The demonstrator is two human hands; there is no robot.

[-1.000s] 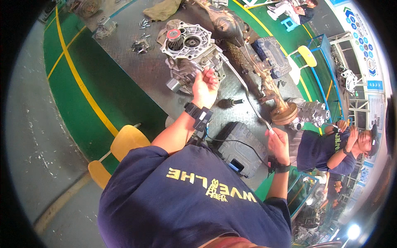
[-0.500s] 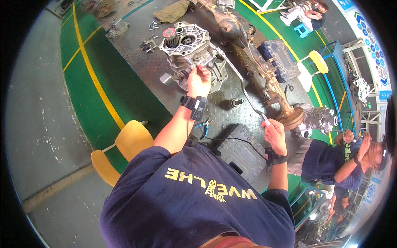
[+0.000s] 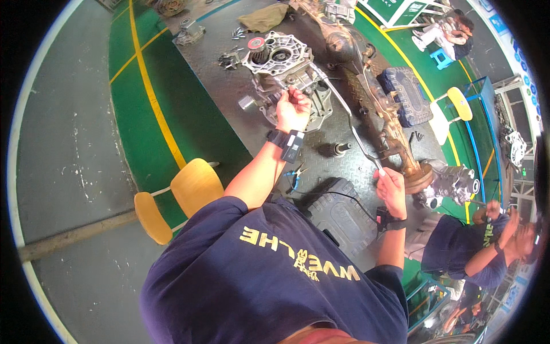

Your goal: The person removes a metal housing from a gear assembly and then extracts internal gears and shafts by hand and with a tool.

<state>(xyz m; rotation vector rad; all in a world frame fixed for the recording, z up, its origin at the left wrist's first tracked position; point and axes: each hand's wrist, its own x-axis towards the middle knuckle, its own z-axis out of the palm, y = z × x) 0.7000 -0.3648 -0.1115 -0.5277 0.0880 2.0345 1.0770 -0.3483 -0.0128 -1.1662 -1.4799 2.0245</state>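
A grey metal gearbox housing (image 3: 275, 77) stands on the bench, its flanged top face up and a toothed gear with a red-ringed top (image 3: 259, 50) rising from it. At its near side my left hand (image 3: 293, 109) is closed, fingertips pinched against the casing; whatever they hold is hidden. My right hand (image 3: 391, 188) grips the near end of a long, bent metal speed wrench (image 3: 356, 135). The wrench slants away to the far left, its other end meeting the right side of the housing. Between my arms, a splined shaft piece (image 3: 335, 149) lies on the bench.
Blue-handled pliers (image 3: 295, 176) and a dark tool case (image 3: 344, 215) lie close to my body. A rusty axle (image 3: 387, 114) runs along the right, beside another case (image 3: 404, 96). A yellow chair (image 3: 196, 186) stands at left; a co-worker (image 3: 470, 246) is at right.
The whole view has shifted, so the scene sits farther right and slightly lower. Both hands keep their places on the housing and the wrench, with little visible movement.
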